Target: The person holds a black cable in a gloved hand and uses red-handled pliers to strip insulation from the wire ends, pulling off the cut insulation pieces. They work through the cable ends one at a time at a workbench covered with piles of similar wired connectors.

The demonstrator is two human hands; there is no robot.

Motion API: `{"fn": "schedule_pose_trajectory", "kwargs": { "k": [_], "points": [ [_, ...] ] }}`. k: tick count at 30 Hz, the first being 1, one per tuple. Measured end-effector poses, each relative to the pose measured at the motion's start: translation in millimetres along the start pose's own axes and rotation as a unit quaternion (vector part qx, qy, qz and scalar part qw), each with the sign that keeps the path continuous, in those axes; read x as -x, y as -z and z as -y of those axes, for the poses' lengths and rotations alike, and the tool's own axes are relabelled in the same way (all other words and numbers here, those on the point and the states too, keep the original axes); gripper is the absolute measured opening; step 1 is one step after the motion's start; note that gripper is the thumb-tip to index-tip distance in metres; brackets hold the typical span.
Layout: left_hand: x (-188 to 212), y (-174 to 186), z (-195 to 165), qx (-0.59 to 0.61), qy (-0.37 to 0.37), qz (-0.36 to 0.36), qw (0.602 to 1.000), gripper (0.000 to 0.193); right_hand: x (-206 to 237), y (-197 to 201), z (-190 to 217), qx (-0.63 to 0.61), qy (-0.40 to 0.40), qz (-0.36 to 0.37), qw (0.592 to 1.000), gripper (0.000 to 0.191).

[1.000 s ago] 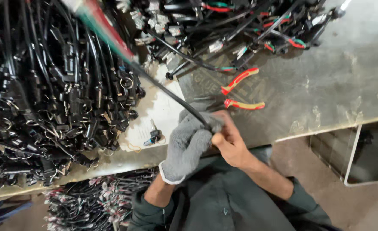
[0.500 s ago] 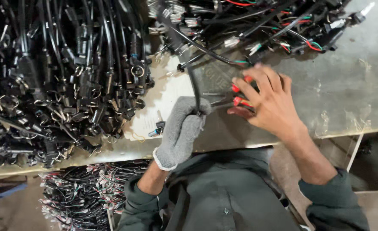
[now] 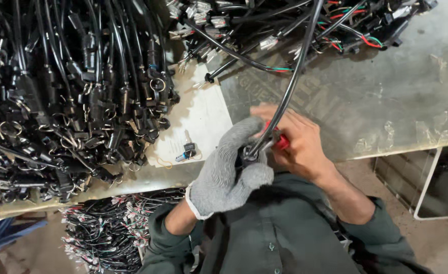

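- Counter (image 3: 386, 101) — grey, scuffed sheet-metal top; fills the upper right, front edge running just past the hands.
- Heap of black cable assemblies (image 3: 66, 91) w/ key rings and connectors covers the whole left side of the counter; a second tangle of wires (image 3: 295, 25) w/ red and green leads lies along the top.
- Another bundle of wired parts (image 3: 107, 228) sits lower down, below the counter edge at bottom left.
- White paper sheet (image 3: 203, 116) lies on the counter betw. the heap and the hands; a small key (image 3: 188, 148) rests on it.
- Left hand (image 3: 231, 172), in a grey knit glove, is curled tight around the end fitting of a black cable (image 3: 292, 81), at the counter's front edge, centre frame.
- Cable runs from that grip up and away to the top of the frame.
- Right hand (image 3: 295, 144), bare, is closed over red-handled pliers (image 3: 279, 139) — only a bit of red shows betw. the fingers, touching the cable end.
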State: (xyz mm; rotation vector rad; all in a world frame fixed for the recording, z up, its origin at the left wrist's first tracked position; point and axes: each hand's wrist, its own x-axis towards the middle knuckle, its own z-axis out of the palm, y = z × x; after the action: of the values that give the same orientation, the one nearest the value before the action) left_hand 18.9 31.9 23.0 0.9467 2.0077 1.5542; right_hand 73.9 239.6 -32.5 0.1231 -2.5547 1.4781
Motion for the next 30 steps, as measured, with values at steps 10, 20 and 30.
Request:
{"fn": "schedule_pose_trajectory", "kwargs": {
  "k": [10, 20, 30],
  "points": [
    [7.1, 16.9, -9.8, 0.091, 0.194, 0.114, 0.97, 0.077, -5.6, 2.1, -9.6, 0.203, 0.08, 0.019, 0.976, 0.043],
    [13.9, -8.7, 19.5, -0.129, 0.003, -0.08, 0.988, 0.064, 5.1, -7.6, 4.0, 0.105, 0.011, 0.034, 0.994, 0.032],
    [26.2, -21.1, 18.1, -0.214, -0.011, -0.121, 0.969, 0.069, 12.3, -11.9, 12.1, 0.192, -0.037, 0.025, 0.98, 0.026]
  ]
}}
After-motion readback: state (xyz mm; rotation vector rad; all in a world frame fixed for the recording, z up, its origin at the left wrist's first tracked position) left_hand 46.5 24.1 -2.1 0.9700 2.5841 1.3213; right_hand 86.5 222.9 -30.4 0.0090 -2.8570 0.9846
